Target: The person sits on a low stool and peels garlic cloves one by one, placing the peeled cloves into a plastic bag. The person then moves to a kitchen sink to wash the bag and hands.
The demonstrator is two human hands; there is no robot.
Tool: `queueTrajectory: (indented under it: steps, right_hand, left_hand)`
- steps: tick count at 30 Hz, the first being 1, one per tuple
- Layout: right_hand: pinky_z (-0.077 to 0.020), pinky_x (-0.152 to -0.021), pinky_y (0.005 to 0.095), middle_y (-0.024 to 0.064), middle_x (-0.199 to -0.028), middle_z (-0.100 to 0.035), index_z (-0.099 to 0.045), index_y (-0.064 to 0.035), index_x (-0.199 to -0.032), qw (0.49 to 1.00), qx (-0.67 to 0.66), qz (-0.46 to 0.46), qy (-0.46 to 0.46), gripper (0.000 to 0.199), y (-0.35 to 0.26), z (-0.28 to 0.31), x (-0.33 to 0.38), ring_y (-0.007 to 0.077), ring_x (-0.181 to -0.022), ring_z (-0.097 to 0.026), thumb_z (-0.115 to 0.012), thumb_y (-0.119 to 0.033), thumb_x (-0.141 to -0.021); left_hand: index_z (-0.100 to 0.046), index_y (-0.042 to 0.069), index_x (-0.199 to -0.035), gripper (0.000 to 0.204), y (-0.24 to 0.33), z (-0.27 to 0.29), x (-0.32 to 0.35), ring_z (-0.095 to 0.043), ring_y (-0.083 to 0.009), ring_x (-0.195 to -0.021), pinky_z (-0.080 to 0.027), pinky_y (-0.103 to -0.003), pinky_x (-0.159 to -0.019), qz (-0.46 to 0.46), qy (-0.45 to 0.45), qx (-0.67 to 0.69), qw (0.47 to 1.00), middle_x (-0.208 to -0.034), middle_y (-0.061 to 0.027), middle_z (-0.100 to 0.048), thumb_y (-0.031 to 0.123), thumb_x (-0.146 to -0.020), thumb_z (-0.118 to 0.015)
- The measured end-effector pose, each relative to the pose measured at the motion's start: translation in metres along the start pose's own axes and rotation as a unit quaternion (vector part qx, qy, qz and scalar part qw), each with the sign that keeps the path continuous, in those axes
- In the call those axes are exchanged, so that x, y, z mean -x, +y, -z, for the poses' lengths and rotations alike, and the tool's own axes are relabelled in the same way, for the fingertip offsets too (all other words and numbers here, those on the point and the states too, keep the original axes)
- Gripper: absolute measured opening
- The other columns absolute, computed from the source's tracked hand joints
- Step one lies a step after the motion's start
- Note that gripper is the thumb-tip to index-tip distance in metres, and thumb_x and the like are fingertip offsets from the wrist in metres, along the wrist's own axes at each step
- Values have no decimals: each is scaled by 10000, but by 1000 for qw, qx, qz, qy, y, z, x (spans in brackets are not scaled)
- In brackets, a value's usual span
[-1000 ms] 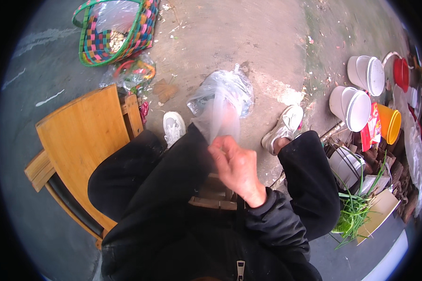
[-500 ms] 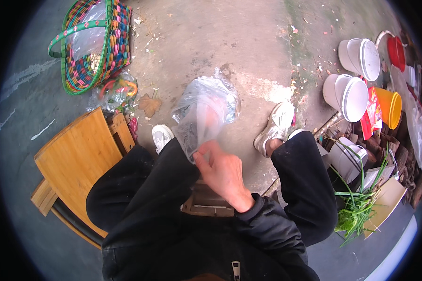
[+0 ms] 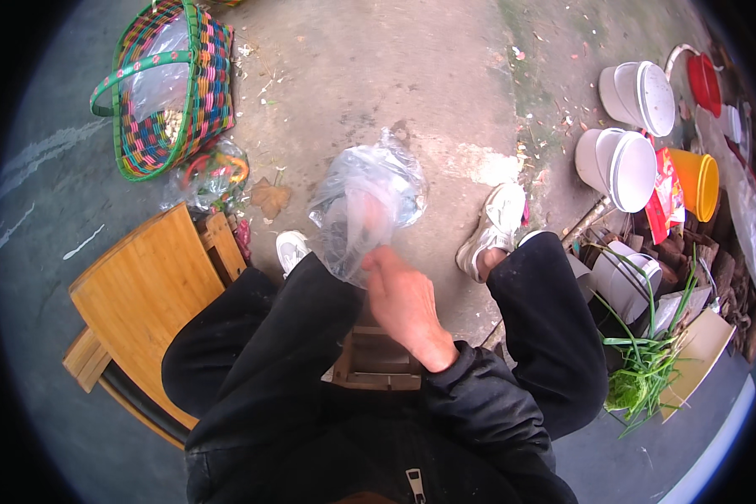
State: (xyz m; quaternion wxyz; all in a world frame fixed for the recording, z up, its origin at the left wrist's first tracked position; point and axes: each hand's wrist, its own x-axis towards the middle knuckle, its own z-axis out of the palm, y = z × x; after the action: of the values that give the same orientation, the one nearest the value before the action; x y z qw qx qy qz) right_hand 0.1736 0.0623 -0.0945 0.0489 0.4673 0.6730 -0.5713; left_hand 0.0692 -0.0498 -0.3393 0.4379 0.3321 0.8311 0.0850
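A clear plastic bag (image 3: 338, 248) is drawn over my left hand (image 3: 371, 208), which shows only as a blurred pinkish shape through the film. Its fingers cannot be made out. The bag's mouth reaches the dark cuff of my left sleeve. At that wrist, my right hand (image 3: 405, 304) is closed, thumb and fingers pinching the bag's edge. Beyond my left hand, a crumpled clear plastic bundle (image 3: 405, 175) rests on the concrete between my shoes; whether it is part of the same bag I cannot tell.
At far left stands a colourful woven basket (image 3: 214, 80) with plastic inside, beside a clear bag (image 3: 214, 172). A wooden chair (image 3: 147, 290) is at left. White buckets (image 3: 617, 164), a yellow bucket (image 3: 695, 181), firewood (image 3: 701, 260) and green onions (image 3: 634, 386) line the right.
My right hand has shifted slightly right along the bag's edge, with its fingers drawn closer together. The view has tilted a little. The bag still covers my left hand.
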Motion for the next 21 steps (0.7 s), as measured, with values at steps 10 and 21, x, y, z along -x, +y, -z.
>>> queueTrajectory:
  steps: [10,21]
  right_hand:
    - [-503,-700,486,215,-812,-661,-591,-89,-1063,999,-37,0,-13,134,7,-2,-9,445,-799,-641,-517,-118,-955]
    - [-503,-670,486,208,-761,-651,-591,-89,-1041,999,-40,-2,3,113,16,-3,-13,438,-745,-642,-519,-119,-959]
  left_hand:
    - [-711,68,-1077,265,-7,0,-11,-645,-352,-1056,-507,-440,-887,-5,-1,-11,1000,-1096,-176,-702,239,-939,-563]
    - [-709,71,-1078,264,-31,10,28,-642,-358,-1057,-505,-444,-885,12,-10,-12,1000,-1097,-175,-701,247,-937,-572]
